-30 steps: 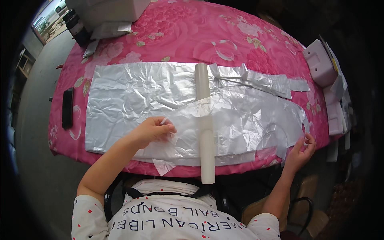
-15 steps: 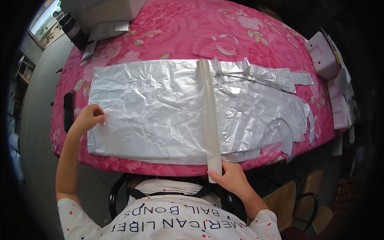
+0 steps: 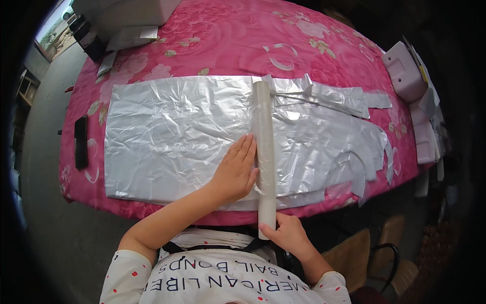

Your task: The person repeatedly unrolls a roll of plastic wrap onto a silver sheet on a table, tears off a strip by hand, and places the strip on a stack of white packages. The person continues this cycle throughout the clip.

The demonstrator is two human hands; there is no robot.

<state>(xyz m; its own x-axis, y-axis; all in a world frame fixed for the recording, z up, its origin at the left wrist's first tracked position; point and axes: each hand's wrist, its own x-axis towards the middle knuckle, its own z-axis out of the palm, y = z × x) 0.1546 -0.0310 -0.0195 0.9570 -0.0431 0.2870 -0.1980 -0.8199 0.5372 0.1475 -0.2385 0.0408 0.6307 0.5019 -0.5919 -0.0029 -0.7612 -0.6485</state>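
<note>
A long pale cardboard tube (image 3: 264, 147) lies across a crinkled silver plastic sheet (image 3: 172, 137) spread on a table with a pink flowered cloth (image 3: 223, 45). My left hand (image 3: 236, 169) lies flat, fingers together, on the sheet and against the tube's left side. At the table's front edge my right hand (image 3: 286, 234) grips the tube's near end, which overhangs the edge. To the right of the tube the sheet has cut-out curved shapes and loose strips (image 3: 329, 96).
A black phone (image 3: 80, 142) lies at the table's left edge. White boxes (image 3: 407, 71) and stacked pale items sit at the right edge. A grey machine and papers (image 3: 126, 20) stand at the far left corner. Chairs (image 3: 374, 248) are at lower right.
My left hand left the sheet's left edge and moved right, pressing down beside the tube. My right hand stayed on the tube's near end.
</note>
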